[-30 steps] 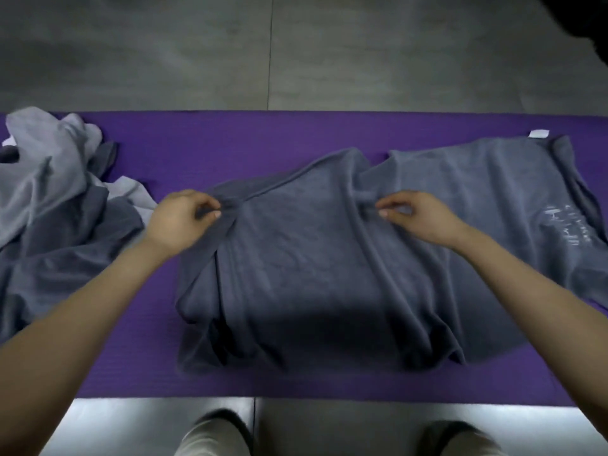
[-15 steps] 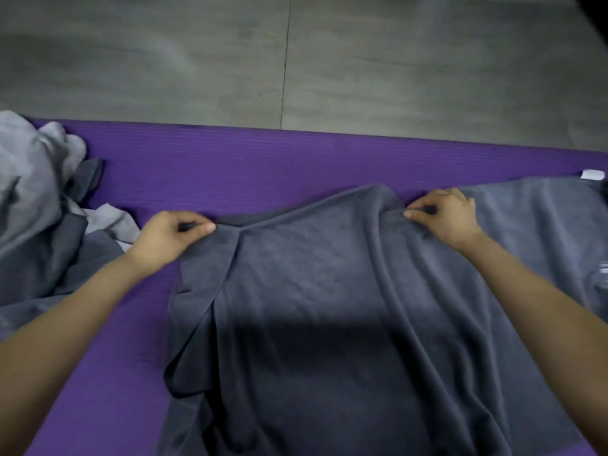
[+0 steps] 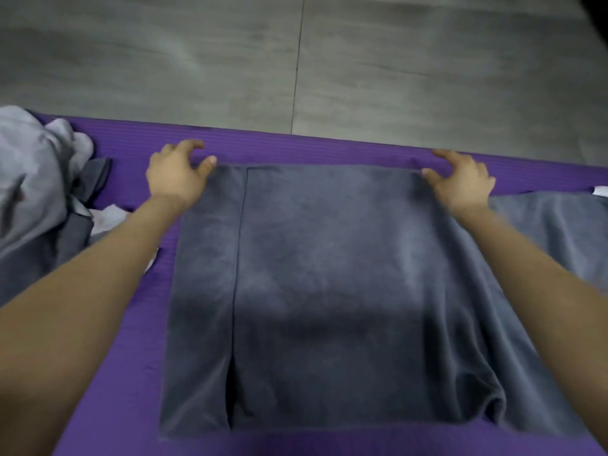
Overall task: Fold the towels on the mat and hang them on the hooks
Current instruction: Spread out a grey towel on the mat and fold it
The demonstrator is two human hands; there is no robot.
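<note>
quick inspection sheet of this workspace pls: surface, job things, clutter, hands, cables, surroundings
surface: purple mat, ribbed, lying on the floor.
job's things: dark grey towel lies flat on the mat, a folded layer's edge running near its left side. Its right part is rumpled, with a white tag at far right. A heap of grey towels lies crumpled at the mat's left end. No hooks seen.
clutter: nothing seen.
grippers: left hand at the towel's far left corner, thumb touching it; right hand likewise at the fold's far right corner.
cables: nothing seen.
surroundings: grey tiled floor.
</note>
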